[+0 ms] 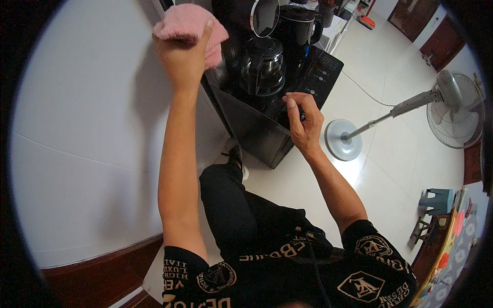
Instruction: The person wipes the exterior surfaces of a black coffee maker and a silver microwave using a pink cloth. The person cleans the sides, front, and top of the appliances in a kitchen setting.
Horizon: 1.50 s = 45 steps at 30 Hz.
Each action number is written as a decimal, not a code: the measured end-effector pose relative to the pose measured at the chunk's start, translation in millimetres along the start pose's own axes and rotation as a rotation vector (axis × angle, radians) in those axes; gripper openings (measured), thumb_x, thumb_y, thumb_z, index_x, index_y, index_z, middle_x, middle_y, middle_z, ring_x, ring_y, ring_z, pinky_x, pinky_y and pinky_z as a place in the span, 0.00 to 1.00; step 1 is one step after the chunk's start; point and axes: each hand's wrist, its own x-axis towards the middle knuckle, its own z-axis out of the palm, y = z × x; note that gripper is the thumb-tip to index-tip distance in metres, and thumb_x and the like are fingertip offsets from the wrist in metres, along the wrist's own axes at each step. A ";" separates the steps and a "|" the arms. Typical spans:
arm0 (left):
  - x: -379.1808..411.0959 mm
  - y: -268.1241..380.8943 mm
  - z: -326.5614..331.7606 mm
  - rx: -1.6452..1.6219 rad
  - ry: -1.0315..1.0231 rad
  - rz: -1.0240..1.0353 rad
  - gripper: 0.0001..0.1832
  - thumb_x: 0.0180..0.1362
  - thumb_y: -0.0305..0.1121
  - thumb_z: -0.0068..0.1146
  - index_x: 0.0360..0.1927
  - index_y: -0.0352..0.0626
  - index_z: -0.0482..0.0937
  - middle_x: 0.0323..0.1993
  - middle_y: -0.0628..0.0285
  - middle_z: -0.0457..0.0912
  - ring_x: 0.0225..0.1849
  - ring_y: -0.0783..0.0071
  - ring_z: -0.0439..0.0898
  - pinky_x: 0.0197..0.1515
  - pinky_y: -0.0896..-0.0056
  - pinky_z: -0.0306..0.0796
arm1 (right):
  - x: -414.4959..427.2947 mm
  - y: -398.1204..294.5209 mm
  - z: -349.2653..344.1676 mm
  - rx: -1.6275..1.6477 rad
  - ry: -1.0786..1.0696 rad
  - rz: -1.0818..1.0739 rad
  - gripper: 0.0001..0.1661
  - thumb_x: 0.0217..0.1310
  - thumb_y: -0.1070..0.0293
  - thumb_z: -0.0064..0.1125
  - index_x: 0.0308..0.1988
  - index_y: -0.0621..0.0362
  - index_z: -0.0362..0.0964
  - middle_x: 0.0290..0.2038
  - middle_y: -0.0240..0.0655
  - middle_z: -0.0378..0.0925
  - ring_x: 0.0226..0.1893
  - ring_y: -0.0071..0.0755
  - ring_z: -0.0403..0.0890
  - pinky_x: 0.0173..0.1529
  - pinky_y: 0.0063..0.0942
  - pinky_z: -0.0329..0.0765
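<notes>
A folded pink cloth (192,23) is gripped in my left hand (181,57), raised at the upper left near the white wall. My right hand (306,119) is at the front corner of a black cabinet (250,127), its fingers bent and the thumb near the index finger; whether it touches the cabinet top I cannot tell. Between the hands, a glass pot with a black lid (265,73) stands on the black top. Behind it is a black electric kettle (298,23) with a blue light, and a round lid or mirror with a silver rim (265,17) stands upright.
A control panel (319,77) lies along the cabinet's right side. To the right stands a grey pedestal fan (346,134) with a cable on the tiled floor. The white wall (84,115) is close at left. A blue-grey stool (439,201) is farther off at the right.
</notes>
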 end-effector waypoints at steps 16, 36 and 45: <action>-145.1 -49.2 -29.8 0.042 -0.308 -0.599 0.29 0.58 0.46 0.80 0.51 0.31 0.85 0.47 0.53 0.88 0.47 0.60 0.87 0.52 0.57 0.79 | -0.4 -0.8 4.0 -0.005 0.014 -0.003 0.05 0.73 0.74 0.63 0.42 0.65 0.82 0.44 0.45 0.87 0.46 0.45 0.87 0.53 0.37 0.81; -212.1 -4.2 -32.5 -0.108 -0.257 -0.615 0.21 0.63 0.29 0.67 0.58 0.32 0.81 0.52 0.45 0.88 0.56 0.52 0.88 0.60 0.56 0.77 | -2.7 0.9 6.1 -0.040 0.012 -0.018 0.06 0.73 0.73 0.64 0.42 0.65 0.82 0.42 0.46 0.87 0.43 0.46 0.87 0.50 0.36 0.82; -257.2 73.7 -26.7 -0.190 -0.208 -0.497 0.24 0.68 0.24 0.62 0.67 0.34 0.78 0.62 0.45 0.86 0.65 0.51 0.84 0.69 0.58 0.73 | -4.4 4.1 3.1 -0.041 0.000 0.005 0.06 0.74 0.73 0.64 0.43 0.65 0.82 0.44 0.45 0.86 0.42 0.46 0.86 0.49 0.36 0.81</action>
